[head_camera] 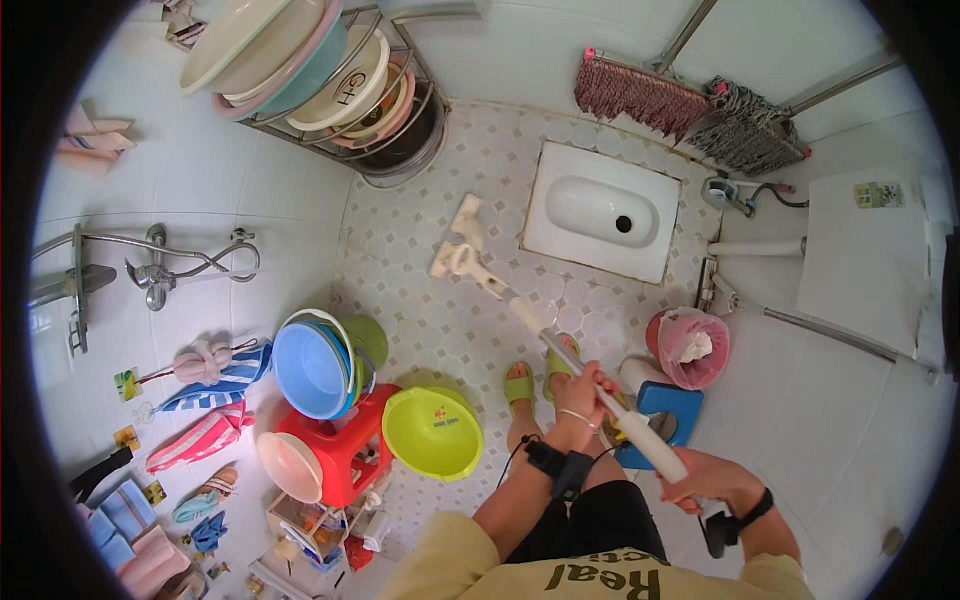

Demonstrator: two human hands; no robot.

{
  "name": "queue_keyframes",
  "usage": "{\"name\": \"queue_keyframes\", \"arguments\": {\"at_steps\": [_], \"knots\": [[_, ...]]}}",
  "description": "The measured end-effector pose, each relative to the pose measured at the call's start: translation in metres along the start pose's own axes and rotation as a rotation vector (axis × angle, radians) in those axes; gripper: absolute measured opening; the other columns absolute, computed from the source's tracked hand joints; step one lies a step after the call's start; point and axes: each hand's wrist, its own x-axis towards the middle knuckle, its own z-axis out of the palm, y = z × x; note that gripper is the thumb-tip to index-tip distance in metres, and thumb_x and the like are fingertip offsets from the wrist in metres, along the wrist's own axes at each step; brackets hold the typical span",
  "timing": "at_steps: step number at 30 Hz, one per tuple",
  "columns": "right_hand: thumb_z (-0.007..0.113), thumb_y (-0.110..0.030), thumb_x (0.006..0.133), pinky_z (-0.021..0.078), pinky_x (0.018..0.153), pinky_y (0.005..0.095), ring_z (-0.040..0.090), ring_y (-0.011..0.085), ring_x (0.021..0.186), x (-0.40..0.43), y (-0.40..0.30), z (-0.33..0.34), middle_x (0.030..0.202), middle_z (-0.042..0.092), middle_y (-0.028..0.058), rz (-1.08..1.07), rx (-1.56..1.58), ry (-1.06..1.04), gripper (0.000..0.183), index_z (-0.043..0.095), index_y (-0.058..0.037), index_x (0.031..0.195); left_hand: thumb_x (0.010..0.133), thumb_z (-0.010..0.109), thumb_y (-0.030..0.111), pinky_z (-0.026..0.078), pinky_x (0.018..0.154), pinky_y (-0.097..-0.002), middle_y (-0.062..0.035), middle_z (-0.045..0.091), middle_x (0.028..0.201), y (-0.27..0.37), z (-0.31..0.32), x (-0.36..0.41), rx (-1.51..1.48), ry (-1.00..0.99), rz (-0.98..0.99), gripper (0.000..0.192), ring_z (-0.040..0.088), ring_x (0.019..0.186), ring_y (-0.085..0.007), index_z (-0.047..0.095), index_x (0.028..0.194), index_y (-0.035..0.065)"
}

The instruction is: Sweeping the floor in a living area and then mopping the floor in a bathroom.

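Note:
A long mop (562,345) with a metal pole, cream grip sleeves and a cream head slants across the view. My left hand (589,394) is closed around the middle of its pole. Higher up the pole, near the end, my right hand (697,480) grips it just past the thick cream sleeve. The mop head (461,251) is at the tiled floor (420,300), left of the white squat toilet (600,210); it is somewhat blurred, and firm floor contact cannot be told.
Left of my feet are a lime basin (433,435), a red stool (337,457) and blue buckets (311,371). On the right stand a pink-lined bin (694,349) and a blue plastic stool (686,412). A basin rack (420,67) and two mops (645,94) stand along the far wall.

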Motion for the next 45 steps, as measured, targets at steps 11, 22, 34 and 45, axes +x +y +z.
{"name": "queue_keyframes", "arguments": {"at_steps": [11,22,34,45], "knots": [[0.057,-0.006,0.07,0.0368,0.035,0.0234,0.048,0.0114,0.041,0.209,-0.028,0.044,0.057,0.048,0.0049,-0.179,-0.236,-0.117,0.023,0.044,-0.0007,0.088,0.08,0.051,0.013,0.04,0.041,-0.0214,0.0011,0.037,0.05,0.162,-0.155,0.093,-0.233,0.029,0.173,0.021,0.038,0.042,-0.0092,0.04,0.063,0.0107],[0.056,-0.017,0.078,0.0319,0.034,0.0205,0.04,0.007,0.041,0.184,-0.028,0.026,0.059,0.043,0.0004,-0.051,-0.049,-0.079,0.023,0.045,-0.0027,0.092,0.081,0.055,0.019,0.051,0.054,-0.0302,-0.0022,0.045,0.055,0.135,-0.122,0.083,-0.026,0.204,0.101,0.023,0.046,0.047,-0.0137,0.042,0.065,0.007],[0.054,-0.007,0.071,0.0367,0.032,0.0234,0.044,0.0122,0.034,0.154,-0.023,0.044,0.052,0.045,0.0031,-0.073,-0.321,-0.084,0.014,0.045,-0.0005,0.081,0.082,0.049,0.021,0.026,0.036,-0.022,0.005,0.026,0.042,0.165,-0.119,0.065,-0.342,0.044,-0.056,0.034,0.027,0.035,-0.0086,0.034,0.053,0.0127],[0.044,-0.008,0.072,0.0446,0.047,0.0406,0.053,0.0332,0.046,0.174,-0.012,0.094,0.057,0.052,0.026,-0.608,-1.337,0.513,0.02,0.043,0.0073,0.085,0.087,0.045,0.03,0.04,0.051,-0.027,-0.0016,0.041,0.06,0.152,-0.158,0.072,-0.034,0.081,0.128,0.026,0.042,0.052,-0.0135,0.044,0.074,0.0068]]}}
